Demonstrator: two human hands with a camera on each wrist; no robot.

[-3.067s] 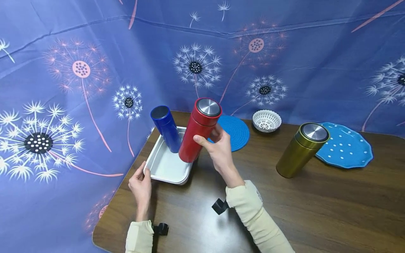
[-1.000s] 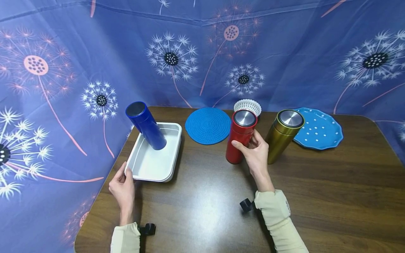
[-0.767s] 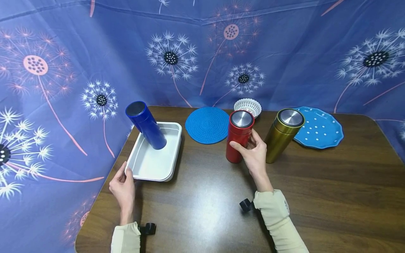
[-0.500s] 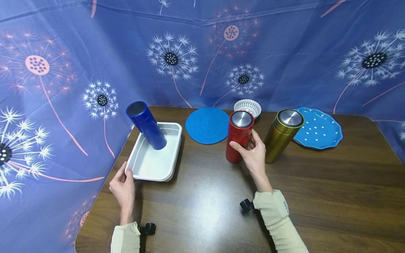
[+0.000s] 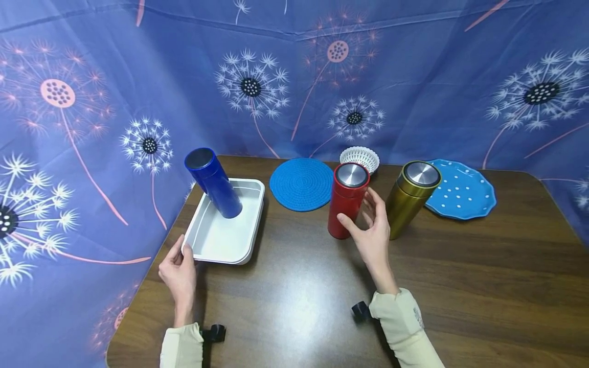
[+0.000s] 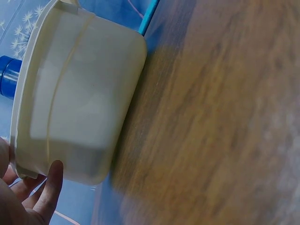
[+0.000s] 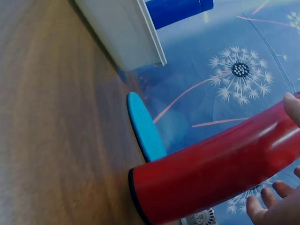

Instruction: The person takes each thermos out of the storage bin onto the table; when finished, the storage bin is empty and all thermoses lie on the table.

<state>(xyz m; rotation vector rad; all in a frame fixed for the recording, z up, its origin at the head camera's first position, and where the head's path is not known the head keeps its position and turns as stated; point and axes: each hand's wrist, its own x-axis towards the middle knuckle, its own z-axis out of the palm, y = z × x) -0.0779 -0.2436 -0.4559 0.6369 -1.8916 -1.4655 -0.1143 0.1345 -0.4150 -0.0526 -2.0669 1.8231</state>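
Gripping the near corner of the white tray (image 5: 216, 250), the left hand (image 5: 179, 273) pinched the rim with thumb over the edge. Right hand (image 5: 370, 232) hung just beside the red flask (image 5: 346, 200), fingers spread and loose, holding nothing; a small gap showed between palm and flask. Red flask stood upright on the table (image 5: 460, 286), mid-table, gold flask (image 5: 411, 198) close on its right. Blue flask (image 5: 213, 183) leaned inside the tray. Farther back: round blue mat (image 5: 301, 183), white basket (image 5: 360, 156), dotted blue plate (image 5: 462, 191).
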